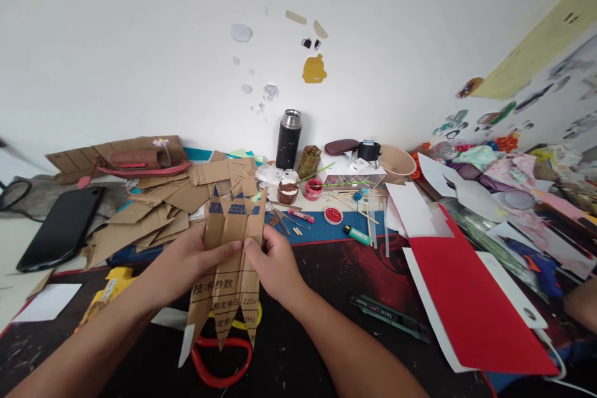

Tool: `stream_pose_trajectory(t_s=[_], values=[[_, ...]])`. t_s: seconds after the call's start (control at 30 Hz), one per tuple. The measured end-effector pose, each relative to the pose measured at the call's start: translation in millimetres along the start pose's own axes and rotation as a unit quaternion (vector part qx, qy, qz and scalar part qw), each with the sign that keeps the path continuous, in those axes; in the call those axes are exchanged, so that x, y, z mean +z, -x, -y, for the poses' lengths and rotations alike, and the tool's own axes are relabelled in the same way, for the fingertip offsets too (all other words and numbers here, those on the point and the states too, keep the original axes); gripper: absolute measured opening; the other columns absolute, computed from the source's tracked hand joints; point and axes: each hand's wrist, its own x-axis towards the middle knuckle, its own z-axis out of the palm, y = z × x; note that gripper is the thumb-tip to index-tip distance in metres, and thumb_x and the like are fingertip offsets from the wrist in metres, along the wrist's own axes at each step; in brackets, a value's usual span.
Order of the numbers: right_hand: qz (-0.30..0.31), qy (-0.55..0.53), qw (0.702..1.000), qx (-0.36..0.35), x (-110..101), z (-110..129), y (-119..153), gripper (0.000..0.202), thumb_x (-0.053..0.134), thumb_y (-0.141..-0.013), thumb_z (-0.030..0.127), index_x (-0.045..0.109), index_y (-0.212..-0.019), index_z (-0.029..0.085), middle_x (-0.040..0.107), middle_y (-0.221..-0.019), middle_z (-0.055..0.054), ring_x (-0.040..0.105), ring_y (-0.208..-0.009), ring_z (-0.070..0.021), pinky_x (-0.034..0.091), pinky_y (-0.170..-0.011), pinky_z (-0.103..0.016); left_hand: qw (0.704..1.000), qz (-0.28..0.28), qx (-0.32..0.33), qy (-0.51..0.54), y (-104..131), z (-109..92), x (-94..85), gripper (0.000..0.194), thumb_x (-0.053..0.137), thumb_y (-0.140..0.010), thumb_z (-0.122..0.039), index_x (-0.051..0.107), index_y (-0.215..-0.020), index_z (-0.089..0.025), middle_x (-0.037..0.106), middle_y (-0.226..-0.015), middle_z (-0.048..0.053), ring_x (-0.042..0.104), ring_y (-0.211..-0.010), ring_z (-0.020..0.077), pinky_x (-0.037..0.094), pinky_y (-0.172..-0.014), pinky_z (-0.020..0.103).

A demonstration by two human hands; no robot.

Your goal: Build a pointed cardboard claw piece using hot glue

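Observation:
A piece of brown cardboard (228, 264), creased lengthwise into panels with pointed ends, is held upright in both hands. My left hand (196, 258) grips its left side, the thumb lying across the printed face. On the right edge, my right hand (275, 261) pinches the piece with its thumb in front. Fingers behind the cardboard are hidden. Beneath its lower points, scissors with a red handle (224, 379) lie on the dark mat (321, 348), partly covered. A yellow ring-shaped thing (254, 317) shows behind the cardboard.
Cardboard scraps (144, 217) pile up at left, near a black phone (60, 227). A black thermos (289, 140) stands by the wall among open paint jars (288, 189). A utility knife (389, 317) lies right of my hands, beside red paper (480, 305).

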Motion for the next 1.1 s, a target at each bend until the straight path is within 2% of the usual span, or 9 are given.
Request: stream_pose_trajectory(t_s=[0.2, 0.33, 0.5, 0.63, 0.87, 1.0, 1.1], values=[[0.015, -0.060, 0.998, 0.003, -2.0, 6.1, -1.3, 0.017, 0.075, -0.090, 0.039, 0.074, -0.093, 0.023, 0.071, -0.080, 0.002, 0.065, -0.076, -0.0189, 0.053, -0.074, -0.030, 0.999, -0.010, 0.018, -0.050, 0.8, -2.1, -6.9, 0.056, 0.089, -0.069, -0.068, 0.086, -0.105, -0.025, 0.091, -0.105, 0.009, 0.085, -0.101, 0.0400, 0.069, -0.085, 0.043], [0.001, -0.052, 0.999, 0.003, -4.2, 6.5, -3.2, 0.018, 0.075, -0.089, 0.040, 0.071, -0.088, 0.023, 0.068, -0.076, 0.003, 0.060, -0.070, -0.0178, 0.049, -0.068, -0.029, 0.996, -0.007, 0.043, -0.075, 3.1, -5.3, -4.3, 0.056, 0.085, -0.072, -0.070, 0.086, -0.103, -0.024, 0.091, -0.101, 0.008, 0.084, -0.099, 0.0396, 0.069, -0.091, 0.047], [-0.005, -0.035, 0.999, -0.006, -1.7, 2.7, 0.4, 0.019, 0.070, -0.092, 0.039, 0.074, -0.098, 0.022, 0.078, -0.092, -0.002, 0.069, -0.083, -0.0216, 0.056, -0.080, -0.034, 0.999, 0.029, 0.017, -0.010, 6.8, -4.9, 0.9, 0.059, 0.088, -0.071, -0.069, 0.085, -0.108, -0.024, 0.091, -0.104, 0.008, 0.085, -0.097, 0.0375, 0.070, -0.084, 0.044], [-0.014, -0.046, 0.999, -0.016, 1.9, -1.3, 3.7, 0.017, 0.068, -0.093, 0.038, 0.072, -0.101, 0.023, 0.079, -0.099, -0.004, 0.073, -0.090, -0.0234, 0.057, -0.083, -0.035, 0.998, 0.043, -0.016, 0.034, 5.9, 1.7, 2.0, 0.060, 0.090, -0.072, -0.065, 0.085, -0.115, -0.024, 0.091, -0.104, 0.009, 0.085, -0.097, 0.0373, 0.071, -0.083, 0.044], [0.014, -0.029, 0.999, -0.001, -3.6, -4.4, -4.0, 0.019, 0.070, -0.091, 0.039, 0.072, -0.101, 0.024, 0.079, -0.098, -0.002, 0.074, -0.096, -0.0253, 0.059, -0.091, -0.037, 0.997, 0.018, 0.034, -0.064, -2.5, 6.0, -2.9, 0.060, 0.085, -0.074, -0.071, 0.086, -0.111, -0.023, 0.091, -0.108, 0.009, 0.085, -0.102, 0.0395, 0.070, -0.092, 0.047], [0.029, -0.049, 0.998, 0.012, -6.4, 0.1, -4.8, 0.023, 0.072, -0.091, 0.044, 0.073, -0.103, 0.025, 0.079, -0.097, -0.002, 0.074, -0.094, -0.0261, 0.059, -0.088, -0.037, 0.994, 0.032, 0.041, -0.094, -0.9, 4.1, -5.5, 0.061, 0.081, -0.076, -0.072, 0.087, -0.114, -0.024, 0.092, -0.113, 0.009, 0.084, -0.107, 0.0404, 0.069, -0.096, 0.048], [0.025, -0.063, 0.998, 0.007, -7.3, 3.2, -4.2, 0.025, 0.075, -0.091, 0.047, 0.073, -0.103, 0.025, 0.077, -0.093, -0.002, 0.072, -0.088, -0.0248, 0.058, -0.084, -0.036, 0.991, 0.045, 0.039, -0.120, 1.1, 3.1, -7.6, 0.060, 0.078, -0.079, -0.071, 0.087, -0.116, -0.025, 0.092, -0.112, 0.008, 0.084, -0.103, 0.0395, 0.069, -0.095, 0.048]])
